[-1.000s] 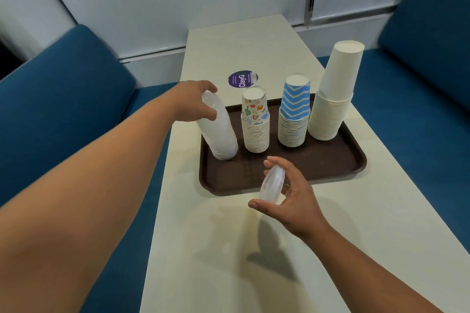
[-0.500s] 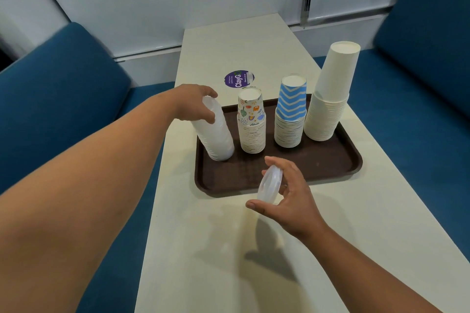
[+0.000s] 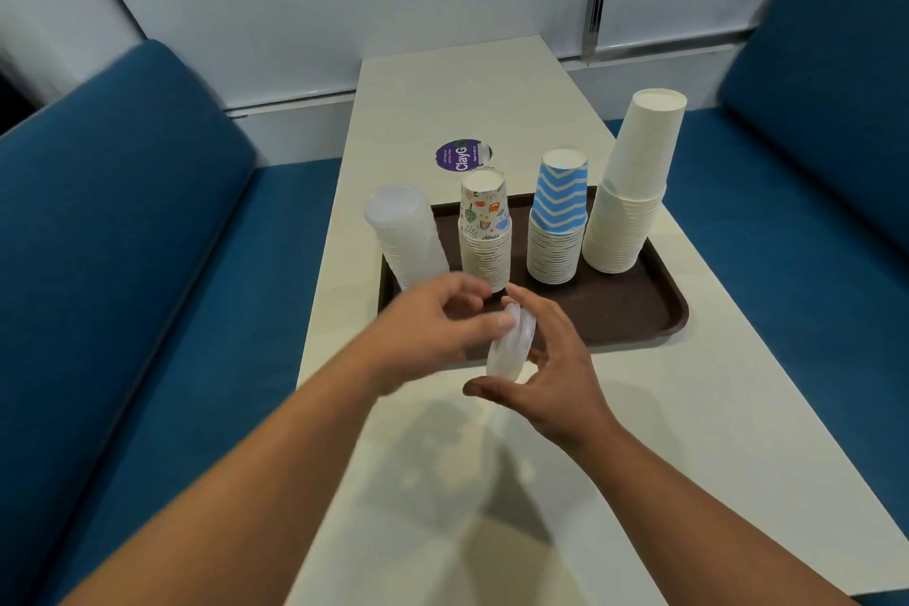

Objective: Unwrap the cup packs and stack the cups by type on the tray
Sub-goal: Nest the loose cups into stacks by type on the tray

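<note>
My right hand [image 3: 551,374] pinched a clear cup [image 3: 509,347], my left hand [image 3: 433,330] pinched its rim, four cup stacks on the tray [image 3: 639,315] just beyond

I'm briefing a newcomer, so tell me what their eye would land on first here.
Four cup stacks stand in a row on the brown tray: clear, cartoon-print, blue zigzag, and the tall white stack at the right end. In front of the tray, the right hand holds a few clear cups while the left hand meets them. A purple sticker sits on the table behind.
</note>
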A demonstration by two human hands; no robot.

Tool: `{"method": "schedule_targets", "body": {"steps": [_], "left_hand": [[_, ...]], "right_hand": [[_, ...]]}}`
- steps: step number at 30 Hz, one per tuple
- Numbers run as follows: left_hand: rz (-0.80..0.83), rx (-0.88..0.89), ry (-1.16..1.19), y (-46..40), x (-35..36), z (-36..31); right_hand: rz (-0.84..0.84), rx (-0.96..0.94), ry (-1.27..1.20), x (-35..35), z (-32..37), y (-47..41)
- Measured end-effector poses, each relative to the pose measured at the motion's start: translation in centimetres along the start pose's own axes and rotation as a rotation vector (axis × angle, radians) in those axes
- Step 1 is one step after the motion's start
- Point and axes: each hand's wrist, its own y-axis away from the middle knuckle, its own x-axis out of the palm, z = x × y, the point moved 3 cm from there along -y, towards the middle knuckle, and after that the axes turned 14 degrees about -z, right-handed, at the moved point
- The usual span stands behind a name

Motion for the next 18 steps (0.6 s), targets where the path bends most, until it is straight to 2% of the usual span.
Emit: {"method": "schedule_targets", "body": {"steps": [4, 8, 11, 18], "left_hand": [[0.043, -0.118, 0.207, 1.2, 1.2, 1.5], [0.061, -0.133, 0.232, 1.9, 0.8, 1.8], [0.065, -0.151, 0.247, 2.0, 0.5, 1.9], [-0.072, -0.031, 0.183, 0.6, -2.8, 1.1]], "right_hand": [[0.050, -0.011, 0.025, 0.5, 0.5, 0.4], [0.126, 0.004, 0.044, 1.1, 0.6, 0.8], [0.116, -0.031, 0.033, 1.6, 0.8, 0.7], [0.149, -0.090, 0.084, 2.8, -0.5, -0.5]]}}
